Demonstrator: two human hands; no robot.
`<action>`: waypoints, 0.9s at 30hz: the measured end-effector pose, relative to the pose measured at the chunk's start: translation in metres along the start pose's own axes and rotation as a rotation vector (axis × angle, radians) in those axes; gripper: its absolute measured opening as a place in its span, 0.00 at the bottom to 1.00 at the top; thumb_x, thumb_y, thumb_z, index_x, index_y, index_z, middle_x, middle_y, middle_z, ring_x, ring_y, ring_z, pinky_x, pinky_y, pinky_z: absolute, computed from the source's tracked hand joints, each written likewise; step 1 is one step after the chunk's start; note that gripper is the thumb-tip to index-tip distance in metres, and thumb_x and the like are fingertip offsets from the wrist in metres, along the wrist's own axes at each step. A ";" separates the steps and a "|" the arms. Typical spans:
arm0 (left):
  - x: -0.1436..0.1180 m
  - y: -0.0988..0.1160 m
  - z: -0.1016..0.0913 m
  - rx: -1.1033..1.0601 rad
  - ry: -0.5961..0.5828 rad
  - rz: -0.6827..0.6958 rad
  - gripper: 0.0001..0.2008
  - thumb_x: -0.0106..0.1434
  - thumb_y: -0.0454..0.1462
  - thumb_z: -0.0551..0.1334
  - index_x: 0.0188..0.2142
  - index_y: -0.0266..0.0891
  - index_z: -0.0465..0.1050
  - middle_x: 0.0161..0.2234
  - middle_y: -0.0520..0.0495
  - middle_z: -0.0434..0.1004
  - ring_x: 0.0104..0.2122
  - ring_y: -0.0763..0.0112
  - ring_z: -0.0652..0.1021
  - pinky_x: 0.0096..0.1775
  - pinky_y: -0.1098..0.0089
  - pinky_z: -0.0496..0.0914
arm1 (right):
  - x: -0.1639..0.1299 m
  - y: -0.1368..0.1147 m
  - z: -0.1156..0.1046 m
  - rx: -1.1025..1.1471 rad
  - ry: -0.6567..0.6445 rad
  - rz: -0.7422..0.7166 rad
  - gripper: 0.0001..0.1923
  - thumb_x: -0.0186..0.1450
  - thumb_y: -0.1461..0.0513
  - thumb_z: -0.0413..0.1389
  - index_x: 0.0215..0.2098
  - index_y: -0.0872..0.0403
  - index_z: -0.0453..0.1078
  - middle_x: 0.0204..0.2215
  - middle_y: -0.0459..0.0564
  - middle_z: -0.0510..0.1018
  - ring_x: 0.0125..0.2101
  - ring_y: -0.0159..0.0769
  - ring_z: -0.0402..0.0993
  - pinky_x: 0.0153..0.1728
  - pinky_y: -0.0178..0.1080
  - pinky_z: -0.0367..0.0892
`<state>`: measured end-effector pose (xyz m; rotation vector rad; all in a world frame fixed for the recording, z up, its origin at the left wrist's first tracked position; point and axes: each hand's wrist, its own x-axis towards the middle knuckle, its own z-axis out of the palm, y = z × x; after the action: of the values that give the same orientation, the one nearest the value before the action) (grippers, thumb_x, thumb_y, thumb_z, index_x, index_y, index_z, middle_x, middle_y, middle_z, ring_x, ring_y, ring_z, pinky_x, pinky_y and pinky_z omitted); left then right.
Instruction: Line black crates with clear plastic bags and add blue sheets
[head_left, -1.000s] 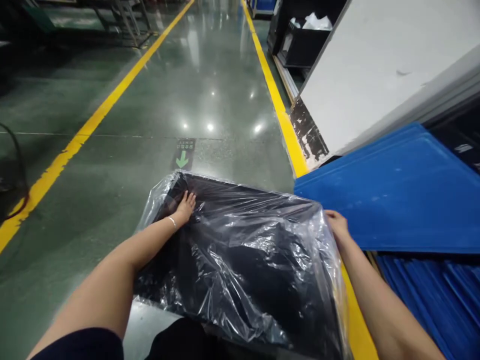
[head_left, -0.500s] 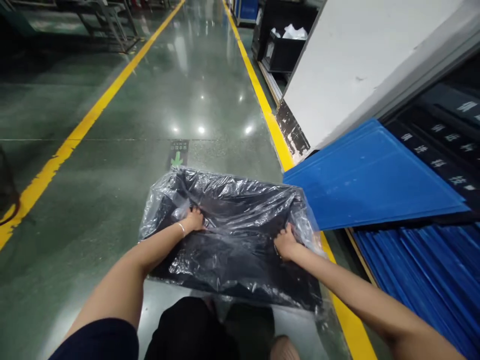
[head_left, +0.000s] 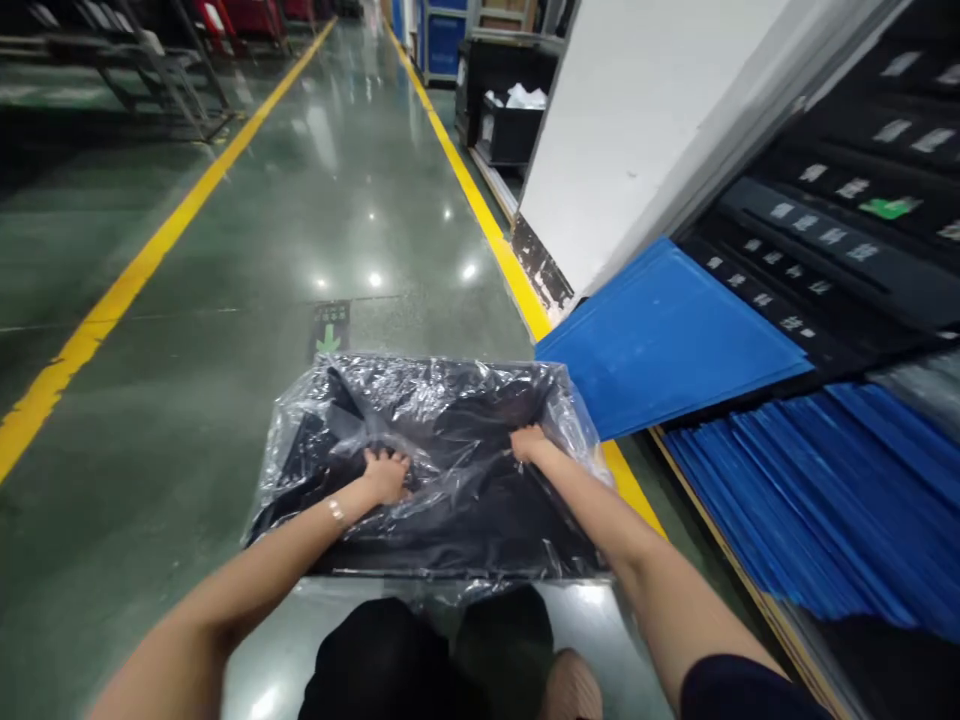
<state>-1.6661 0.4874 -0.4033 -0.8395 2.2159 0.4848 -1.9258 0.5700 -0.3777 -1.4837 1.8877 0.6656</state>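
A black bin lined with a clear plastic bag (head_left: 442, 410) sits on the green floor right in front of me. My left hand (head_left: 384, 474) presses down inside the bin at its left middle, fingers curled into the plastic film. My right hand (head_left: 528, 442) is inside near the far right wall, gripping the film there. Crinkled plastic drapes over the bin's rim (head_left: 420, 368) on all sides. My dark trouser legs (head_left: 420, 650) show below the bin.
A blue flat sheet (head_left: 660, 340) lies right of the bin on a stack of blue sheets (head_left: 810, 490). Behind them stand black trays with labels (head_left: 817, 240) and a white panel (head_left: 637, 110). A yellow floor line (head_left: 495, 240) runs past the bin; a black crate (head_left: 510, 130) stands farther down.
The bin has settled lower and flatter on the floor. My right hand moved from its outer right edge into the bin; my left hand slid back toward the middle, pushing plastic down.
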 end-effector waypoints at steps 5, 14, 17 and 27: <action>-0.082 -0.044 0.018 -0.118 0.071 -0.091 0.32 0.64 0.48 0.47 0.63 0.32 0.56 0.55 0.30 0.69 0.54 0.47 0.70 0.54 0.46 0.61 | -0.062 0.057 -0.035 0.287 0.250 -0.192 0.14 0.64 0.58 0.50 0.41 0.50 0.75 0.41 0.46 0.79 0.40 0.32 0.74 0.40 0.29 0.64; -0.140 -0.040 0.074 -0.368 0.278 -0.343 0.28 0.64 0.48 0.40 0.45 0.46 0.75 0.45 0.46 0.79 0.44 0.56 0.78 0.44 0.62 0.72 | -0.139 0.281 -0.080 0.128 0.861 0.956 0.21 0.62 0.62 0.48 0.51 0.66 0.68 0.50 0.68 0.68 0.48 0.54 0.65 0.41 0.45 0.62; -0.141 -0.034 0.067 -0.375 0.320 -0.357 0.28 0.63 0.49 0.40 0.44 0.46 0.76 0.43 0.46 0.80 0.43 0.56 0.79 0.44 0.62 0.72 | -0.134 0.305 -0.077 0.113 0.867 1.021 0.23 0.60 0.62 0.51 0.50 0.69 0.66 0.49 0.71 0.66 0.48 0.55 0.61 0.43 0.48 0.60; -0.140 -0.031 0.062 -0.367 0.297 -0.376 0.28 0.64 0.48 0.40 0.46 0.45 0.75 0.47 0.47 0.78 0.45 0.57 0.78 0.44 0.63 0.71 | -0.135 0.293 -0.089 0.238 0.838 1.056 0.28 0.61 0.58 0.55 0.53 0.72 0.64 0.52 0.74 0.61 0.52 0.55 0.55 0.46 0.48 0.55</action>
<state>-1.5390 0.5586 -0.3465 -1.5753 2.1833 0.6217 -2.2042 0.6614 -0.2169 -0.5013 3.2827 0.1815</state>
